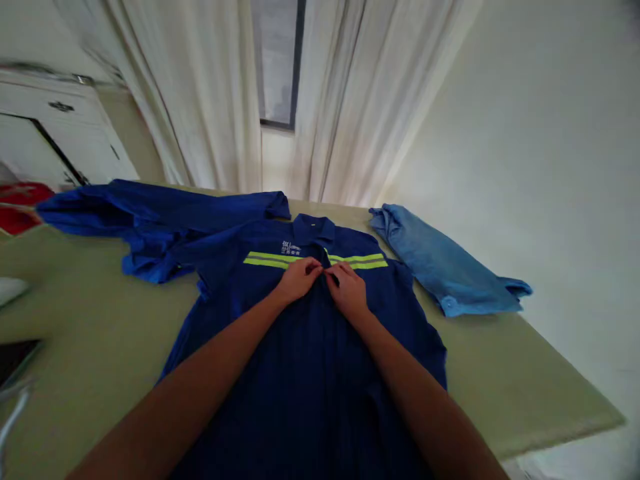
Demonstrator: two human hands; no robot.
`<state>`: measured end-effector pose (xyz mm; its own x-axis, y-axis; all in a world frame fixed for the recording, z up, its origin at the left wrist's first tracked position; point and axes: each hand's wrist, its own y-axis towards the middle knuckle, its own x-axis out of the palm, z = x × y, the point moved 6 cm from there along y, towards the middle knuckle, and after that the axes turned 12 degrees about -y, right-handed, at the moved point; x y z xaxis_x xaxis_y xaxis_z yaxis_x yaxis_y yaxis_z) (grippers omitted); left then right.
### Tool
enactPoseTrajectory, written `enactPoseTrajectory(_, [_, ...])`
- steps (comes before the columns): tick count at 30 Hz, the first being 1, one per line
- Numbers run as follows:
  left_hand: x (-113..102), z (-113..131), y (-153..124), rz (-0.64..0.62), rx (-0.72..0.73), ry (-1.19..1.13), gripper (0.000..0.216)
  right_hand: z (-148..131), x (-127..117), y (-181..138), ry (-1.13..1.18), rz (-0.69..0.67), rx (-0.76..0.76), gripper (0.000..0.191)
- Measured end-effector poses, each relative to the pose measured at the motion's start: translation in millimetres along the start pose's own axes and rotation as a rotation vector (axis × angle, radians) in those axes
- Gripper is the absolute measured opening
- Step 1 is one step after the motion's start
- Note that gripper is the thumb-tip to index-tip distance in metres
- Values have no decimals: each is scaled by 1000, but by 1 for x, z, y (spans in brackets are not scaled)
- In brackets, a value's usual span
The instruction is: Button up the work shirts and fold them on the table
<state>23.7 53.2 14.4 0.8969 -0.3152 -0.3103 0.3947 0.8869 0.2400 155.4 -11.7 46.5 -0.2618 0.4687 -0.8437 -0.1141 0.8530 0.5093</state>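
A dark blue work jacket (300, 353) with a collar and yellow-green reflective stripes lies spread out, front up, before me. Both of my hands meet at its front opening, just under the stripe on the chest. My left hand (300, 277) pinches the placket edge from the left, fingers closed. From the other side my right hand (347, 287) grips the opposite edge, thumb and fingertips together. The fingertips nearly touch each other. Whether a button or snap sits between them is too small to see. White lettering shows on the left chest.
Other blue garments (165, 213) lie crumpled at the back left. A folded light blue denim piece (440, 260) rests at the right by the wall. A dark flat device (17, 360) and a white cable are at the left edge of the table (545, 380). Curtains (210, 100) hang behind.
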Motion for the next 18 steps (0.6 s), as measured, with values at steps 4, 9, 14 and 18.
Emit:
enactPoseTrajectory(4, [1,-2,-2,47,-13,108,9,0,1,-3,-18,-8,-15,14])
enactPoseTrajectory(9, [5,3,-6,111,-42,179,6,0,-2,-2,19,3,-26,15])
enactPoseTrajectory(14, [2,6,-8,179,-71,113,3,2,-4,2,155,38,-26,14])
enactPoseTrajectory(18, [0,12,-8,141,13,-84,26,12,-4,4,276,82,72,12])
